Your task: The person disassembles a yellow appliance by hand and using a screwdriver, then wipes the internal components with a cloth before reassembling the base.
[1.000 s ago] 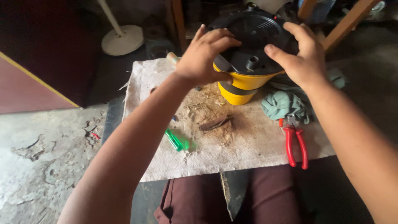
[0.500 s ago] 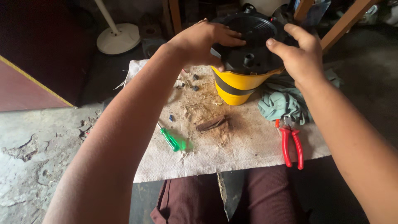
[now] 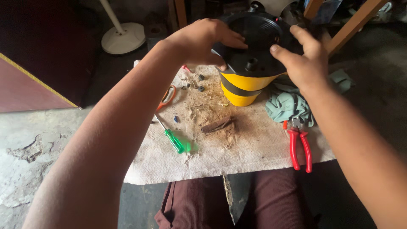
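Note:
A yellow appliance body with a black band stands upside down on a dirty cloth-covered board. Its round black base plate faces up. My left hand grips the plate's left rim, fingers spread over the top. My right hand holds the right rim, with the thumb on the plate. A small round socket shows on the plate between both hands.
On the cloth lie a green-handled screwdriver, red-handled pliers, a teal rag, orange-handled scissors, small black screws and brown debris. A white fan base stands on the floor at the back left. Wooden legs rise behind.
Both hands have shifted on the black plate, and the view has moved so the board sits lower and further right. The appliance stays upside down on the cloth.

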